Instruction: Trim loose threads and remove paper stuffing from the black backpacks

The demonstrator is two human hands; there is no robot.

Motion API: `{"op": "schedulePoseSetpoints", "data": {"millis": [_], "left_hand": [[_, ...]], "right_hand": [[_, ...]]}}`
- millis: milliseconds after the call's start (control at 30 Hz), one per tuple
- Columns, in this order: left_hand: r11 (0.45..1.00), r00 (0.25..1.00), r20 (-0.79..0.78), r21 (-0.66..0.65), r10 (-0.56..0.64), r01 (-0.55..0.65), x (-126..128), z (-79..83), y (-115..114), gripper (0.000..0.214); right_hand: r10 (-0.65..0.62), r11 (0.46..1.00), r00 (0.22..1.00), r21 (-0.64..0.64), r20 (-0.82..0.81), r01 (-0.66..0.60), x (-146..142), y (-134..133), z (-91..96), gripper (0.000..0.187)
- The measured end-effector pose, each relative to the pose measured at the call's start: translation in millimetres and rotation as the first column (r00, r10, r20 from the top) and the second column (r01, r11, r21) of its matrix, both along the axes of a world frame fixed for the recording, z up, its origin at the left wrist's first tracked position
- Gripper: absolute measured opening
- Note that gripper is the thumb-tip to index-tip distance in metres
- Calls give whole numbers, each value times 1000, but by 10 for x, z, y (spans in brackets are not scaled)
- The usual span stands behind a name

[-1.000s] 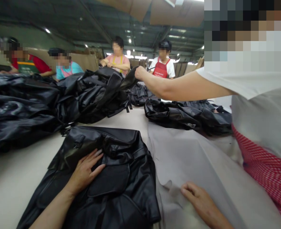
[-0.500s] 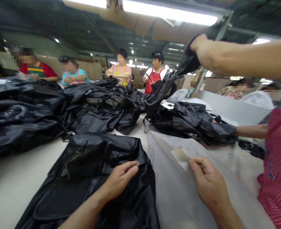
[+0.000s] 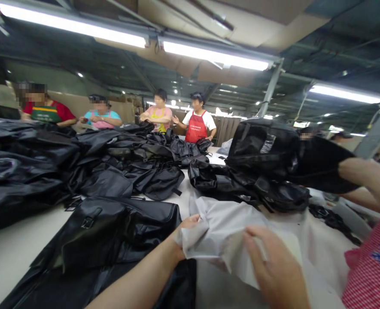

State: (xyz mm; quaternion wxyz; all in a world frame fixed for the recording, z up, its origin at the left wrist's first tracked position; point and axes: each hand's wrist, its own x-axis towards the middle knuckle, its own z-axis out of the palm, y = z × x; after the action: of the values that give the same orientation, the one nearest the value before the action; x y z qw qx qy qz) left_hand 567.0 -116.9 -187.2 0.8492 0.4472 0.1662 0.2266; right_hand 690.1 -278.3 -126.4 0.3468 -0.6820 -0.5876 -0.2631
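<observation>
A black leather backpack (image 3: 112,231) lies flat on the light table (image 3: 6,253) in front of me. My left hand (image 3: 186,225) grips the left edge of a white cloth bag (image 3: 222,227), just right of the backpack's top. My right hand (image 3: 270,266) holds the same white bag from the near side, lifting it off the table. The bag is bunched and raised between both hands.
Heaps of black bags (image 3: 31,159) cover the table's left and far side. A co-worker at my right, in a red checked apron (image 3: 373,266), holds up a black backpack (image 3: 273,150). Several other people stand behind the far edge.
My left hand left the black backpack and took hold of the white bag. Both hands raised the bag off the table. The co-worker at my right brought a black backpack over to the right.
</observation>
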Motion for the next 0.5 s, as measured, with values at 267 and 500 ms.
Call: {"op": "schedulePoseSetpoints", "data": {"millis": [267, 500], "left_hand": [[990, 978, -154, 18, 143, -142, 54, -420, -283, 53], [959, 960, -152, 199, 235, -203, 119, -578, -183, 54]], "right_hand": [[-266, 889, 926, -304, 268, 343, 1237, 1051, 165, 55], [94, 909, 838, -390, 538, 149, 913, 2128, -216, 57]]}}
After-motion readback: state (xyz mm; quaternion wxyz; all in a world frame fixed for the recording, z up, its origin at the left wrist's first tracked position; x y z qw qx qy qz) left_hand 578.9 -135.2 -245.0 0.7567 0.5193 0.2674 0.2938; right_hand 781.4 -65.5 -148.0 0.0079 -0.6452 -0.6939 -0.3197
